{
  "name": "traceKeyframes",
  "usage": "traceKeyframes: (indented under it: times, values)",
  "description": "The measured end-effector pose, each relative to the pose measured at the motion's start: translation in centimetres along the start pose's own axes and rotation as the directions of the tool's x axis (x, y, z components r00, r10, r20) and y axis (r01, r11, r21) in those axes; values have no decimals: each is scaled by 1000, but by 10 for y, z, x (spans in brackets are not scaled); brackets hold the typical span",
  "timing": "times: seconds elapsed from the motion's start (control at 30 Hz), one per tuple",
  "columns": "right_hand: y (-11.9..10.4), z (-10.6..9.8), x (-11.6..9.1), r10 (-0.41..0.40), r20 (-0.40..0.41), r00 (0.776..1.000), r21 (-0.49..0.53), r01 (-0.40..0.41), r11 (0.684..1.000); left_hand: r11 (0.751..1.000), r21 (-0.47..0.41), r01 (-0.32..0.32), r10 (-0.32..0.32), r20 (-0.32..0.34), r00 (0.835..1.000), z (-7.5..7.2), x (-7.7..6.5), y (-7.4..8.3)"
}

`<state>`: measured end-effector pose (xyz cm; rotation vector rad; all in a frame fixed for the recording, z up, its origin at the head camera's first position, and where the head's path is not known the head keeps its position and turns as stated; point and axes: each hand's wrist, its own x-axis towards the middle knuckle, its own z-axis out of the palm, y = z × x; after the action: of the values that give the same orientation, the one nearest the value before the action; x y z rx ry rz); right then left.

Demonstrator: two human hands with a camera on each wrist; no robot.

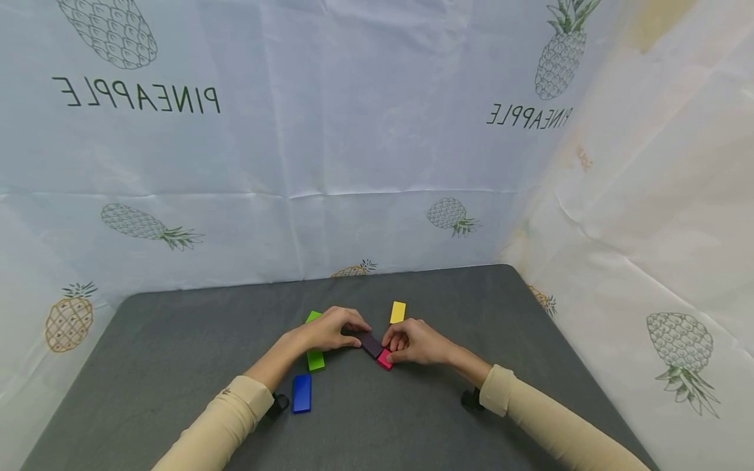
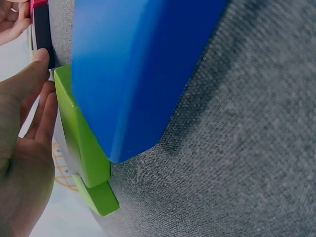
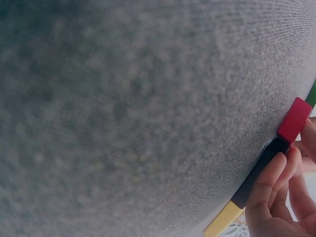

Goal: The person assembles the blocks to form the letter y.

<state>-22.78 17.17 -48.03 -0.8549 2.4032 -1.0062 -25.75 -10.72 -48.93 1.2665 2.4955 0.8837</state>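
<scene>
Near the middle of the table, my left hand (image 1: pixel 332 329) pinches the upper-left end of a dark block (image 1: pixel 370 345). Its thumb lies on the same block (image 2: pixel 43 37) in the left wrist view. The other end meets a small red block (image 1: pixel 385 360). My right hand (image 1: pixel 421 343) holds the red block, thumb tip on it and index finger curled just above. In the right wrist view, a black block (image 3: pixel 259 173) runs between the red block (image 3: pixel 295 118) and a yellow block (image 3: pixel 223 219), partly hidden behind the right fingers.
Two green blocks (image 1: pixel 316 361) lie beside and partly under the left wrist. A blue block (image 1: pixel 302 394) sits closer to the person, near the left sleeve. White pineapple-print cloth (image 1: pixel 353 131) hangs behind and to the right of the grey table (image 1: pixel 194 366).
</scene>
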Motion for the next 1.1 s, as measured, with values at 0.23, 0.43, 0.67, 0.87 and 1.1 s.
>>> traceKeyframes:
  times: [0.23, 0.43, 0.67, 0.87, 1.1]
  values:
    - [0, -1, 0, -7, 4, 1000, 6, 7, 1000, 1000, -2, -5, 5, -2, 1000, 0, 1, -1]
    - [0, -1, 0, -13, 8, 1000, 6, 13, 1000, 1000, 5, 1, -1, -4, 1000, 1, 0, -1]
    - [1, -1, 0, -13, 9, 1000, 6, 13, 1000, 1000, 3, 5, -5, -10, 1000, 2, 0, -2]
    - [1, -1, 0, -15, 11, 1000, 4, 15, 1000, 1000, -7, 5, -5, -11, 1000, 1, -1, 0]
    - [0, -1, 0, -13, 13, 1000, -2, 13, 1000, 1000, -9, 10, -10, -13, 1000, 2, -1, -2]
